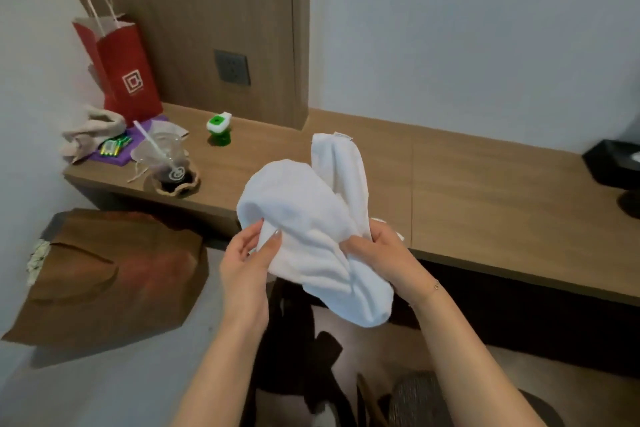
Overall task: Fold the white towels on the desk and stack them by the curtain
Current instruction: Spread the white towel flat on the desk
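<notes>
A crumpled white towel (311, 218) hangs in the air in front of the wooden desk (467, 191), just off its front edge. My left hand (247, 256) pinches the towel's lower left side between thumb and fingers. My right hand (384, 253) grips a bunched fold on its right side. One end of the towel stands up with a small label at the top, the other end droops below my hands. A pale curtain (31, 62) runs down the left edge of the view.
At the desk's left end stand a red paper bag (121, 62), a beige cloth (93, 132), a purple packet (117, 149), a plastic cup with a straw (169, 166) and a green-and-white gadget (219, 130). A brown paper bag (110, 274) sits on the floor. A black object (616, 163) is at the right.
</notes>
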{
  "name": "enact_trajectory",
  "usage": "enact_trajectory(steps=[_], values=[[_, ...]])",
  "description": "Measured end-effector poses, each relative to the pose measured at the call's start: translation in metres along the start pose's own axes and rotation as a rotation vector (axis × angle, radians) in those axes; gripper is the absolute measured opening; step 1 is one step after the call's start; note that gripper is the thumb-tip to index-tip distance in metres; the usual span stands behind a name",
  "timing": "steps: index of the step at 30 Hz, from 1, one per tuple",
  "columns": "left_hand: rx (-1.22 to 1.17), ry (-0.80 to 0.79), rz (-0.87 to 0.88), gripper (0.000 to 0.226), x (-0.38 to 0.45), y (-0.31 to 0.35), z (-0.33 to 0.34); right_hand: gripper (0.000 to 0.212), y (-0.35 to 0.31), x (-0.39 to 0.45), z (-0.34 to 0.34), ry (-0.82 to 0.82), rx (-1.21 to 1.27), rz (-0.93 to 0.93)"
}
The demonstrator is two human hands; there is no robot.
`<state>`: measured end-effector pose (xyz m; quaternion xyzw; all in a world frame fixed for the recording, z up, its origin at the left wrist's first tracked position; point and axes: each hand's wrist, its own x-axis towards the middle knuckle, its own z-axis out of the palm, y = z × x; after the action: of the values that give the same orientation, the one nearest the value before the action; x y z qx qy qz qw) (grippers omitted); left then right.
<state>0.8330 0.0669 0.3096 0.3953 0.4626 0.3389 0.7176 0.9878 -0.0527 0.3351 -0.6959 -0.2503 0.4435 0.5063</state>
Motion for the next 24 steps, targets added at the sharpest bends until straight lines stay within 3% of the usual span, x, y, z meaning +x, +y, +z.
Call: enact_trajectory(steps=[5,12,17,24], values=[[0.045,-0.106,-0.006,0.029,0.032,-0.002,0.076,0.055,0.007,0.025,-0.061,0.149,0.047,0.035],[0.101,-0.278,-0.019,0.031,0.099,-0.01,0.171,0.036,-0.002,0.067,-0.129,0.39,0.081,0.035],[0.102,-0.364,-0.055,0.031,0.136,-0.017,0.229,0.01,-0.011,0.09,-0.168,0.51,0.079,0.042],[0.12,-0.436,-0.117,0.03,0.162,-0.031,0.289,0.019,-0.011,0.112,-0.217,0.612,0.039,0.124]])
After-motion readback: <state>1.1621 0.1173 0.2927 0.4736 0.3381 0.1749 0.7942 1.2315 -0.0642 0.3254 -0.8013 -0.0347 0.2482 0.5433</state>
